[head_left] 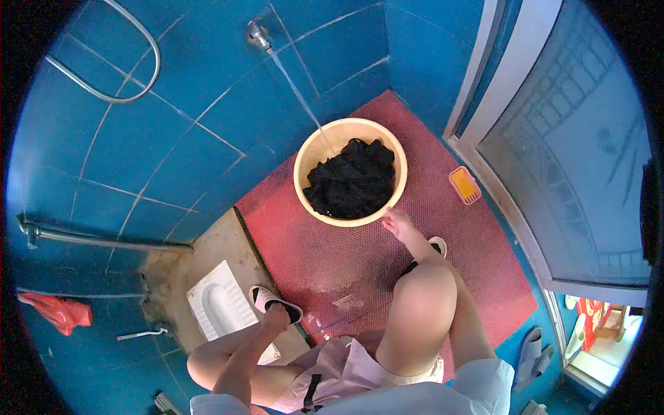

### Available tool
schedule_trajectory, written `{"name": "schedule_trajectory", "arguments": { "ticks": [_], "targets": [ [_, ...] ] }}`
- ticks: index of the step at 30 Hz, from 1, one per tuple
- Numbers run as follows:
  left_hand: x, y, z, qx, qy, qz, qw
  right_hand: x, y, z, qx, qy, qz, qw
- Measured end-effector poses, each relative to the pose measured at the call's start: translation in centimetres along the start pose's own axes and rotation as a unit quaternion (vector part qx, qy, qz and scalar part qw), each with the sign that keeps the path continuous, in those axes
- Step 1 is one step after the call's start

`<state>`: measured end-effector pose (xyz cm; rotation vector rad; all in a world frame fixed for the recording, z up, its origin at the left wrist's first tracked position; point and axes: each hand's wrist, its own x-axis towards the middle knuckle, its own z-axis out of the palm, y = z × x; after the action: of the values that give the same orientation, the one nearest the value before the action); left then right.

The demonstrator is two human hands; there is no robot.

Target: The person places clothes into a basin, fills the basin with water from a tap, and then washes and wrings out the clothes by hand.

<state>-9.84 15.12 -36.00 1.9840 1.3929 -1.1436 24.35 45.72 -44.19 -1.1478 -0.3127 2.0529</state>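
A pale yellow basin stands on the red mat, with a bunched black cloth inside it. From the wall tap, a stream of water runs into the basin's far left side. My right hand is at the basin's near right rim, fingers loosely apart and nothing in them; whether they touch the rim is unclear. On the other side, my left arm reaches down beside my left leg toward the ankle. The fingers of that hand cannot be made out.
Red textured mat covers the floor, wet near my feet. A squat toilet lies at the left. An orange-yellow soap dish sits right of the basin, near the glazed door. Grey slippers are at lower right. A shower hose hangs upper left.
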Motion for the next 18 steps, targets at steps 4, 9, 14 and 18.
{"name": "schedule_trajectory", "arguments": {
  "ticks": [4,9,14,18],
  "targets": [
    [0.7,0.1,0.1,-0.237,0.053,-0.215,0.946,-1.0,0.5,-0.3,-0.036,0.064,0.021,0.997],
    [0.2,-0.2,0.5,-0.209,-0.019,-0.205,0.956,-2.8,1.3,-1.5,-0.067,-0.022,0.036,0.997],
    [0.8,0.1,3.9,-0.044,0.135,-0.085,0.986,-5.1,2.4,-7.5,-0.183,0.048,-0.016,0.982],
    [2.9,0.8,4.2,-0.088,0.121,-0.097,0.984,-9.0,2.8,-12.3,-0.194,0.064,-0.146,0.968]
  ]
}}
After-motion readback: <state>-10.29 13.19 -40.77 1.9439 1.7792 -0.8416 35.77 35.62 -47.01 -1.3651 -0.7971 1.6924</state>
